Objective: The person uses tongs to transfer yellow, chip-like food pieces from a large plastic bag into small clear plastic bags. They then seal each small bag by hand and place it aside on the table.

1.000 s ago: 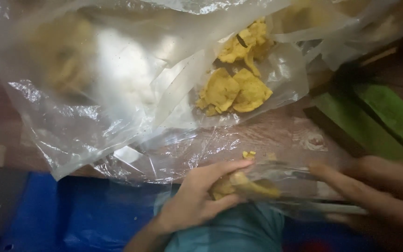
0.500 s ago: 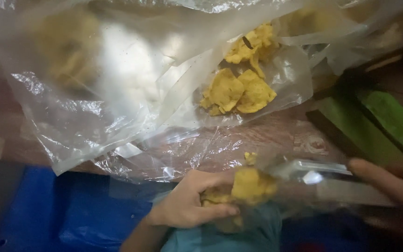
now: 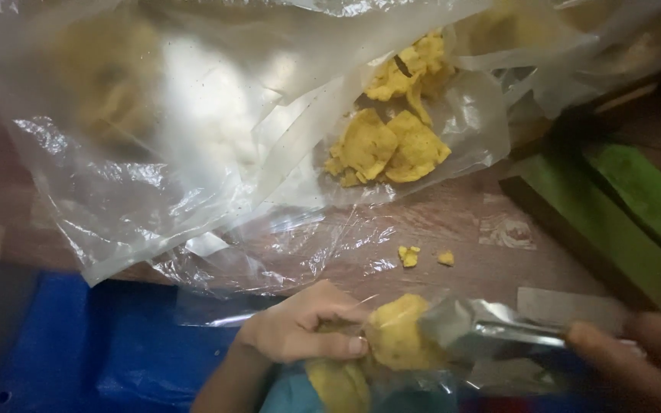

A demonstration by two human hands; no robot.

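Both hands (image 3: 300, 330) (image 3: 636, 359) pinch a small clear bag (image 3: 483, 329) of yellow crackers (image 3: 396, 333).

A large clear plastic bag (image 3: 154, 153) lies crumpled across the far side of the surface (image 3: 453, 229), its open end holding yellow crisps (image 3: 388, 145). Nearer me, my left hand (image 3: 300, 329) and right hand (image 3: 636, 359) hold a small clear packet (image 3: 483, 329) with yellow crisps inside. No labels, signs or screens are visible.
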